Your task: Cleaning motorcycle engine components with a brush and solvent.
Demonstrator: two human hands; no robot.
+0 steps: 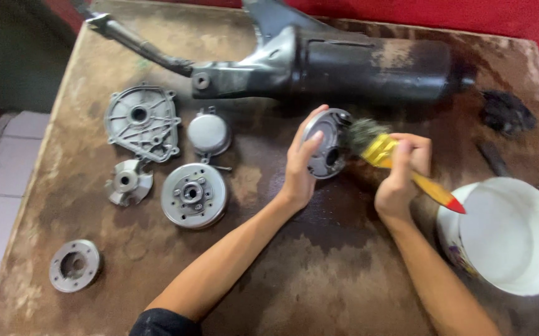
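The left hand grips a round metal cover upright at table centre; the right hand clasps a yellow brush, scrubbing it. Next, I think, turning the cover is needed.

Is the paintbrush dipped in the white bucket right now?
No, the paintbrush in the right hand presses against the round metal part, away from the bucket.

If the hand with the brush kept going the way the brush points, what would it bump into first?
The right hand aims the brush up and left. Its bristles already meet the round metal disc held by the left hand. Past that lies the big black engine part, though depth is hard to judge.
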